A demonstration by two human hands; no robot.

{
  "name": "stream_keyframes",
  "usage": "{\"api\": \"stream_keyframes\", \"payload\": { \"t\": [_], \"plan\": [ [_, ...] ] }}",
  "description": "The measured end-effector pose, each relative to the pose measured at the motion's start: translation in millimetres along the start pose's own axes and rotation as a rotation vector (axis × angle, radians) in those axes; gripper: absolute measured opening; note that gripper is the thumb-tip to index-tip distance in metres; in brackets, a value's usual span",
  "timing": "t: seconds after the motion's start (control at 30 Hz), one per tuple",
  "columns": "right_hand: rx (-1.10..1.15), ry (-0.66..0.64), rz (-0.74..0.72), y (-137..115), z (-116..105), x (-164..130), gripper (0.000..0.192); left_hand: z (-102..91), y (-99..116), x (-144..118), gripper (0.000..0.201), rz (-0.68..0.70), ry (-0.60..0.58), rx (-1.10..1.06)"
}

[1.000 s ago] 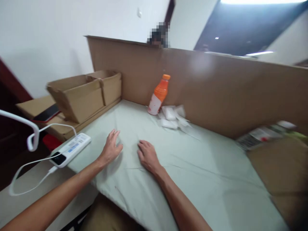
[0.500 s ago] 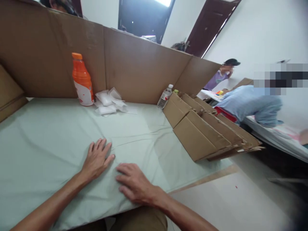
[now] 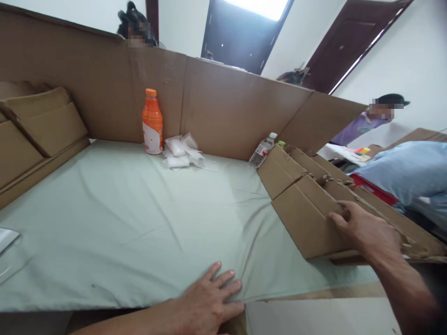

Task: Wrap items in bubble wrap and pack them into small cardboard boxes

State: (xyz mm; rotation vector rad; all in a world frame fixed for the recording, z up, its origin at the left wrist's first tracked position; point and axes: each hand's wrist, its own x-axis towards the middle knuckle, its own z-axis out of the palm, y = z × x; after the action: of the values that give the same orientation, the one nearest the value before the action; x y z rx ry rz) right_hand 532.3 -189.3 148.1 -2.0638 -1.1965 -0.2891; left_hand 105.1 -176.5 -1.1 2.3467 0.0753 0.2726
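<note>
Far to the left of both hands, a folded cardboard stack (image 3: 38,135) leans along the table's edge, brown and matte, with soft worn corners. The table (image 3: 132,223) is covered in a pale green cloth, smooth but creased in long shallow folds.

The left hand (image 3: 209,300) lies flat on the near edge of the cloth, palm down, fingers spread and holding nothing; it seems to brace the body or pin the cloth. Well beyond it, against a tall cardboard wall (image 3: 223,107) that screens the back of the table, stands an orange bottle (image 3: 152,122), upright, plastic, with an orange cap and a white label. Just beside the bottle lies a loose heap of small white packets (image 3: 181,151), soft and crinkled.

Between the hands and farther back, a clear water bottle (image 3: 261,151) leans at the wall's foot.

The right hand (image 3: 366,230) reaches out to the right, its fingers curled over the top edge of a flattened box (image 3: 303,204), thumb on the near face: a grip closed on the box's rim. The box is stiff corrugated board with ragged torn flaps, lying tilted at the table's right end.

Beyond the right hand, other people in blue and purple clothing are at another table.
</note>
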Motion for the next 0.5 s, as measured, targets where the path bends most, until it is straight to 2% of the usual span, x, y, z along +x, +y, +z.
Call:
{"api": "stream_keyframes", "payload": {
  "t": [0.1, 0.13, 0.2, 0.3, 0.37, 0.43, 0.5],
  "plan": [
    [-0.406, -0.074, 0.058, -8.9, 1.0, -8.3, 0.025, -9.1, -6.0, -10.6, 0.062, -0.137, 0.121, -0.144],
    [-0.462, -0.093, 0.017, -18.1, 1.9, -16.0, 0.02, -16.2, -10.7, -17.3, 0.061, -0.203, 0.191, -0.177],
    [-0.48, -0.098, -0.156, -43.8, 4.6, -36.3, 0.016, -34.6, -22.2, -34.0, 0.058, -0.328, 0.366, -0.194],
    [-0.37, -0.089, -0.536, -98.0, 10.3, -72.2, 0.02, -65.3, -37.4, -61.9, 0.055, -0.484, 0.628, -0.138],
    [-0.202, -0.144, -0.758, -141.0, 14.0, -94.5, 0.018, -81.8, -42.0, -78.3, 0.06, -0.582, 0.754, -0.102],
    [-0.018, -0.259, -0.897, -182.1, 15.7, -112.2, 0.015, -91.3, -42.2, -91.6, 0.068, -0.658, 0.829, -0.094],
    [0.165, -0.364, -1.01, -211.6, 15.1, -123.4, 0.011, -93.0, -40.0, -102.9, 0.075, -0.697, 0.881, -0.104]
  ]
}}
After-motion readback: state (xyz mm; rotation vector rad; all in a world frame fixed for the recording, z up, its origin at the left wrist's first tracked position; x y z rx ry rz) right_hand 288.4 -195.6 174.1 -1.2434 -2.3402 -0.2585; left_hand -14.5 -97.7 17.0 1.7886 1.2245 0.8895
